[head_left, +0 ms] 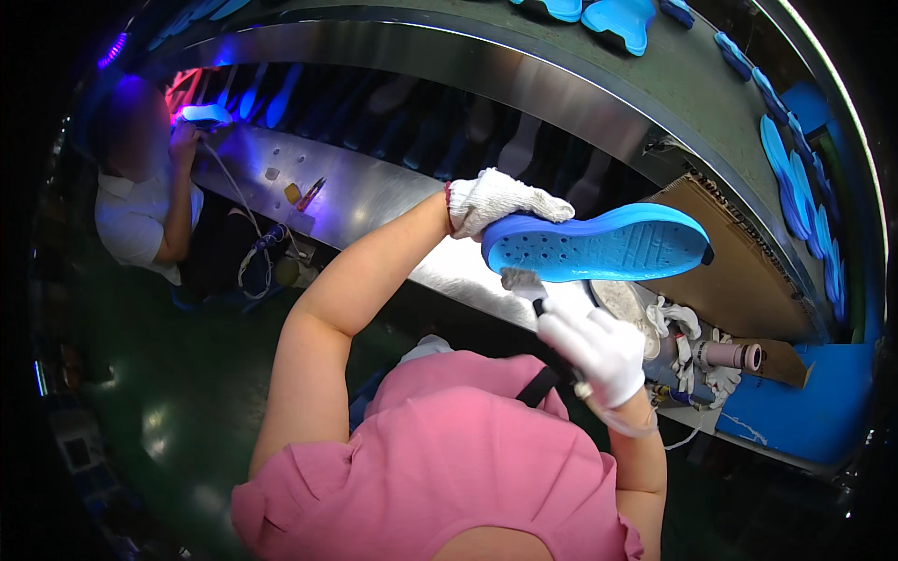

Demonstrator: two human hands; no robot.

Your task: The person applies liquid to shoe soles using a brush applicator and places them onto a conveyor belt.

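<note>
My left hand [505,201], in a white knit glove, is closed on the heel end of a blue shoe sole [608,241]. The sole is held tilted above the bench, its hollow inner face with small holes and ridges turned toward me. My right hand [599,351], also in a white glove and a little blurred, grips the dark handle of a brush [522,282]. The brush's greyish bristles are at the lower edge of the sole near the heel; whether they touch it I cannot tell.
A round whitish container [619,304] stands on the metal bench [365,192] beyond my right hand. Beside it lie loose gloves [683,323] and a pink tube [730,355]. Blue soles [621,23] rest on the upper belt. A co-worker [140,196] sits at far left, holding a lit sole.
</note>
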